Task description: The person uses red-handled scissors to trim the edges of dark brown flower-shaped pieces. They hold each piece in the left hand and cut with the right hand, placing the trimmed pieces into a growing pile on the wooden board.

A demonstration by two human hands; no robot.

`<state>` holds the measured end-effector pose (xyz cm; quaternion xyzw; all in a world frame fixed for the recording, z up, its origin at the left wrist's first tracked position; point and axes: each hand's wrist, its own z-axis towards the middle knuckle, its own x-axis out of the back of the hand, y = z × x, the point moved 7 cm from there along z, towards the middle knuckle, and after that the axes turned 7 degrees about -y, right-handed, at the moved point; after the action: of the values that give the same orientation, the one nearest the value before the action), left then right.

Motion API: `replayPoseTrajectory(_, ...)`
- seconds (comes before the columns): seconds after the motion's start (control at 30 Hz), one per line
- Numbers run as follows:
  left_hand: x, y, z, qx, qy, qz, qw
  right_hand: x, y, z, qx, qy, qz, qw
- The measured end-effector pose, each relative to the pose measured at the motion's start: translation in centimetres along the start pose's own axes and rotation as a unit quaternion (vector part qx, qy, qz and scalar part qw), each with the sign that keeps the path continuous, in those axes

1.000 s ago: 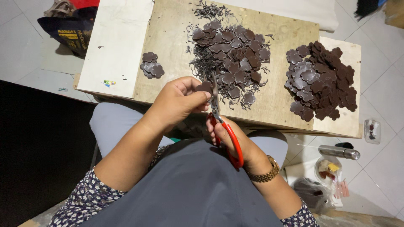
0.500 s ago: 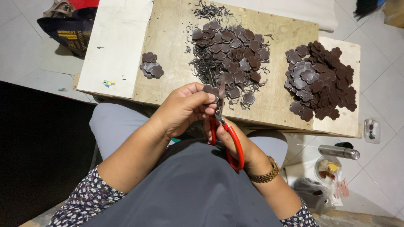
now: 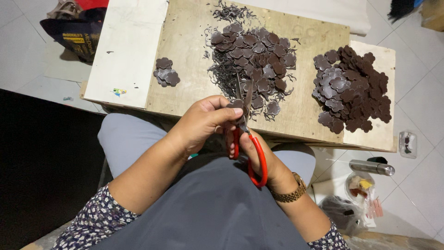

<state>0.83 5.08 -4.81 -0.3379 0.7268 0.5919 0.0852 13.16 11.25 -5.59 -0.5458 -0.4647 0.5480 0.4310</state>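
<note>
Scissor blades (image 3: pixel 243 99) are standing wider apart now than half a second ago, and the left hand (image 3: pixel 203 122) is sitting slightly higher against the board's near edge. That reads as the opening half of a trimming stroke on one flower piece (image 3: pixel 236 103), which the left fingertips are pinching just in front of the board (image 3: pixel 194 55). The right hand (image 3: pixel 247 150) is gripping the red handles (image 3: pixel 259 162), fingers closed through the loops.

Three groups of brown pieces are lying on the board: a small cluster (image 3: pixel 165 72) at left, a middle heap (image 3: pixel 252 55) mixed with curly offcuts, and a tidy pile (image 3: pixel 354 88) at right.

A dark bag (image 3: pixel 76 39) with yellow print is lying on the floor at upper left. A small multicoloured sticker (image 3: pixel 119 91) is showing on the white panel (image 3: pixel 127 46). At lower right, a metal cylinder (image 3: pixel 371 167) and a small clear packet (image 3: pixel 407 144) are resting on the tiles.
</note>
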Motion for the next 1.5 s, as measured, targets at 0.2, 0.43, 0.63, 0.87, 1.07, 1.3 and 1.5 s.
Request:
replayPoseTrajectory(0.2, 0.3, 0.0, 0.1, -0.02, 0.007, 0.008, 1.0, 0.7, 1.6, -0.1, -0.056, 0.068, 0.059, 0.994)
replayPoseTrajectory(0.43, 0.7, 0.5, 0.0, -0.023, 0.017, 0.02, 0.999, 0.6, 1.4, -0.1, -0.06, 0.055, 0.07, 0.994)
replayPoseTrajectory(0.63, 1.0, 1.0, -0.3, -0.018, 0.026, 0.035, 0.999, 0.9, 1.3, -0.1, -0.075, 0.076, 0.029, 0.994)
replayPoseTrajectory(0.87, 3.3, 0.8, 0.0, -0.044, 0.052, 0.088, 0.994, 3.5, -3.9, 2.1, -0.003, 0.227, -0.46, 0.859)
replayPoseTrajectory(1.07, 8.2, -4.8, 0.2, 0.026, 0.085, 0.104, 0.991, 4.2, -6.8, 3.2, 0.059, 0.208, -0.676, 0.705)
replayPoseTrajectory(1.3, 11.6, -10.2, -0.3, 0.113, 0.131, 0.048, 0.984, 5.0, -5.1, 4.7, 0.04, 0.176, -0.77, 0.612)
replayPoseTrajectory(1.5, 12.4, -7.6, 0.3, 0.046, 0.157, 0.115, 0.98, 8.4, -2.2, 4.6, 0.034, 0.169, -0.669, 0.723)
